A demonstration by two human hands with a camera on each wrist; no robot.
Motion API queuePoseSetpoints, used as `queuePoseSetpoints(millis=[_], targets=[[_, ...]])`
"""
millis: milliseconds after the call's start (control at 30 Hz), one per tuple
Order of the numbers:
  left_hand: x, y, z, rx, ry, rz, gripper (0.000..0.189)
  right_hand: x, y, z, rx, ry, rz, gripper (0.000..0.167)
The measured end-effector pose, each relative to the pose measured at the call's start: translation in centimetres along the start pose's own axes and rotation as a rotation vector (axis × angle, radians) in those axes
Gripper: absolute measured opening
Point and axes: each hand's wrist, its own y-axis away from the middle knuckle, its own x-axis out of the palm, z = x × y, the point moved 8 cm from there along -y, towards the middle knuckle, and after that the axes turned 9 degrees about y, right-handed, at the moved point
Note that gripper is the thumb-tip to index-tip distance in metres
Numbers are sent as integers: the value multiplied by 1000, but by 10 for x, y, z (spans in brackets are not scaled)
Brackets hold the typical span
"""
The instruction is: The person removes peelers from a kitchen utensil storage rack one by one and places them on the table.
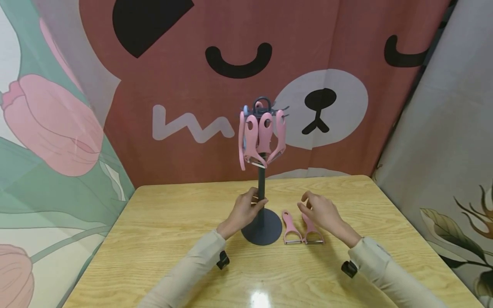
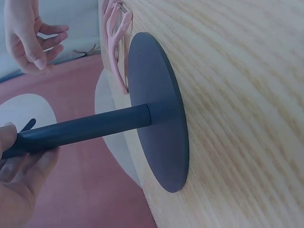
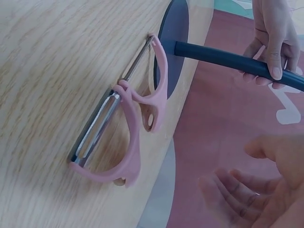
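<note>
My left hand (image 1: 242,209) grips the dark pole (image 2: 90,127) of an upright stand, thumb on one side and fingers round the other. Its round base (image 1: 252,234) rests on the table. From hooks at the top hang several pink Y-shaped peelers (image 1: 251,137), and a light blue handle (image 1: 245,112) shows partly behind them. Two more pink peelers lie side by side right of the base, the nearer-to-stand one (image 1: 288,221) and the other (image 3: 134,152). Over this second peeler's handle hovers my right hand (image 1: 321,210), fingers loosely bent, holding nothing.
The wooden table (image 1: 161,244) reaches back to a curtain (image 1: 185,162) printed with a bear face. Dark wrist devices (image 1: 222,260) sit at both sleeves. A loop (image 1: 262,101) tops the stand, with bare hook tips sticking out at its right.
</note>
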Motion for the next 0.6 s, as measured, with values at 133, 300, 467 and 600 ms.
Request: queuePoseSetpoints(millis=[133,300,467,600], targets=[[0,0,-1,12,-4,4,21,-3,-4,3,-11,-14,-31,19],[0,-1,-1,11,0,12,21,-9,-8,7,-25,-30,-84,12],[0,0,0,2,-3,16,21,-15,-10,10,-22,-50,-111,10],[0,0,0,-2,-6,15,20,-18,-11,12,-33,-55,-132,10]])
